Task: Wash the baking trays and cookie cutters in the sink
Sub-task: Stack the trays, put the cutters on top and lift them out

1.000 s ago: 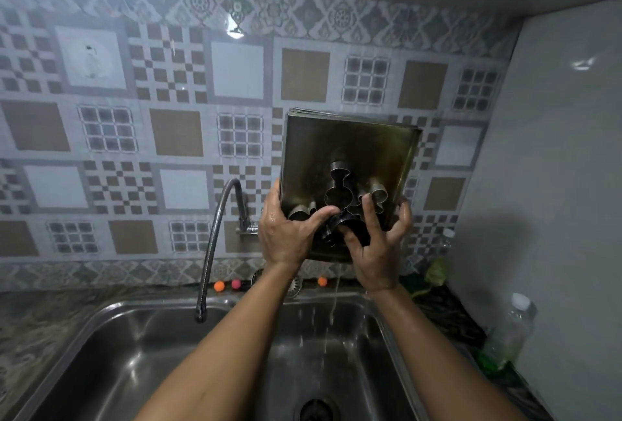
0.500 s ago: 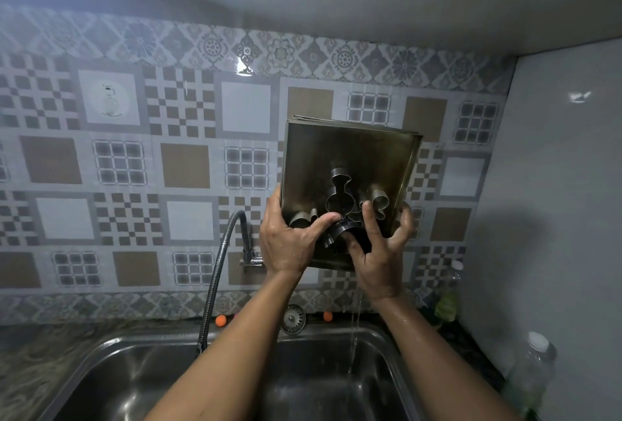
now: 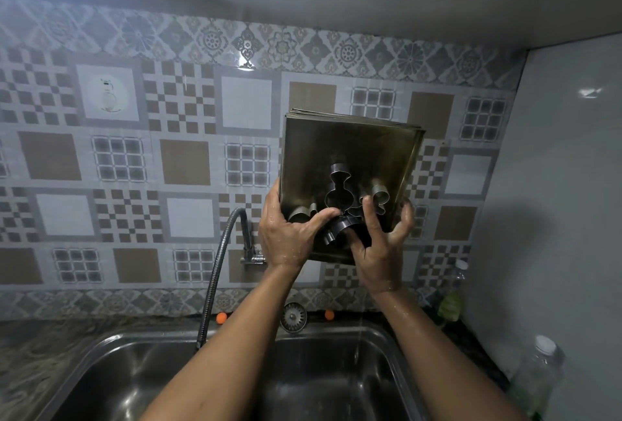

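Note:
A stack of dark metal baking trays (image 3: 346,148) is held up on edge, high above the steel sink (image 3: 303,383), with its open face toward me. Several metal cookie cutters (image 3: 338,196) lie against the tray's face near its lower edge. My left hand (image 3: 289,232) grips the tray's lower left side, thumb across a cutter. My right hand (image 3: 380,245) holds the lower right corner, fingers pressing the cutters to the tray. Both hands are wet. A thin stream of water runs from the tray into the sink.
A flexible hose tap (image 3: 218,272) hangs from the patterned tile wall over the sink's back left. A sink strainer (image 3: 294,317) and small orange balls (image 3: 220,318) rest on the rear ledge. Plastic bottles (image 3: 538,377) stand at the right by the white wall.
The trays with the cutters have risen further above the sink in both hands, still on edge. The view has tilted upward, and the water draining off has thinned.

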{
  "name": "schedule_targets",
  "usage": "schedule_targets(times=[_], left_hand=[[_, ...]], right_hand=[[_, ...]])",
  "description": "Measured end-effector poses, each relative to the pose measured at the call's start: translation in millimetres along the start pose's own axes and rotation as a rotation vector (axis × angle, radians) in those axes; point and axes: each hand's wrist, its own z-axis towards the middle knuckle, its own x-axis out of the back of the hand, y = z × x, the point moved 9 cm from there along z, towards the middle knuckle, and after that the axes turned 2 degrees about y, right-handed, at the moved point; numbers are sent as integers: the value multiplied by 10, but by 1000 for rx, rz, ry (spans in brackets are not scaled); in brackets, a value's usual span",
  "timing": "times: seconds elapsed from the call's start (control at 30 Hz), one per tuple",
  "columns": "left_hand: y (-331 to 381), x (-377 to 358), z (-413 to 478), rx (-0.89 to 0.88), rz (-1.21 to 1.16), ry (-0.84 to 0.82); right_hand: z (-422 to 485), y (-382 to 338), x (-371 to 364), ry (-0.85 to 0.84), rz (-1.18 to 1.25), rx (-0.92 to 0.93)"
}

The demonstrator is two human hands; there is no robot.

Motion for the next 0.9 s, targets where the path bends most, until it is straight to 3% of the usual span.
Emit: schedule_targets(times=[0.9], left_hand=[[7,-39,110,-32,-60,24]], right_hand=[[146,3,-73,76,4,71]])
